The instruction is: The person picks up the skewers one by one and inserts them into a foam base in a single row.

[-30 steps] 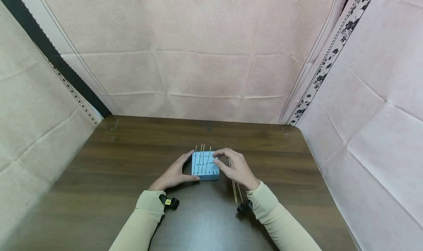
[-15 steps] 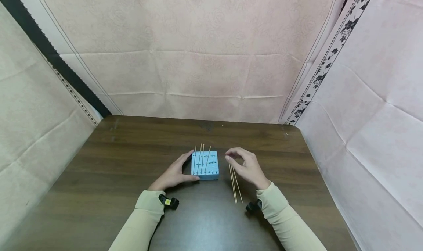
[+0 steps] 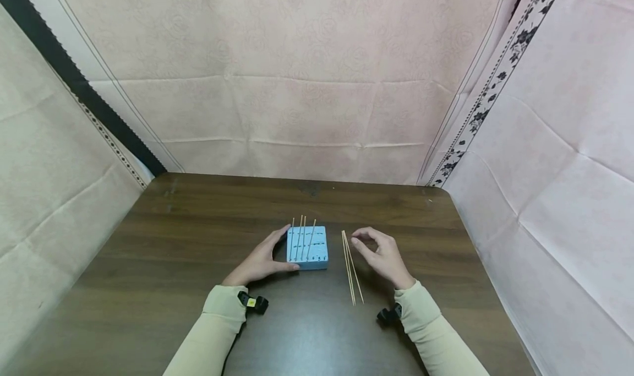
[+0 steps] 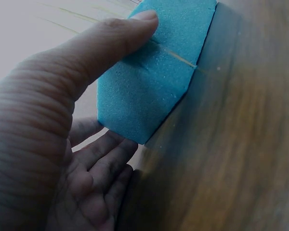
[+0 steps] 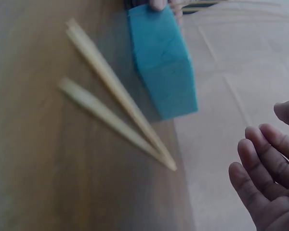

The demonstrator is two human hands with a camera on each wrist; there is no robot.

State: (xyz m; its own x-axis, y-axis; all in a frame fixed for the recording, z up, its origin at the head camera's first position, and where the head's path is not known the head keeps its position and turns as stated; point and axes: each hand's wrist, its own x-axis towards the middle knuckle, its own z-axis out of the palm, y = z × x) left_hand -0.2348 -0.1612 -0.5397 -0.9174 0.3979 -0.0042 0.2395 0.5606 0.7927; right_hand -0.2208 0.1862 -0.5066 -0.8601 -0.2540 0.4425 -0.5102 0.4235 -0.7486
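A light-blue foam block [image 3: 317, 249] with dark marks and holes on top sits on the table, several thin wooden skewers [image 3: 305, 230] standing in its left part. My left hand [image 3: 264, 257] holds it from the left, thumb [image 4: 115, 41] across the near face and fingers at the far side. Right of the block, a few loose skewers [image 3: 350, 271] lie close together on the wood, spread toward their near ends. Just beyond their right side, my right hand [image 3: 381, 253] hovers with bent, relaxed fingers and nothing between them.
The brown wooden table [image 3: 228, 200] extends around both hands. Pale cloth [image 3: 307, 106] hangs behind its far edge and along the left and right sides. Each wrist wears a small black camera [image 3: 258, 305].
My right hand has drawn back from the block's right edge, passing over the loose skewers to their right side. The left hand and the block stay almost still.
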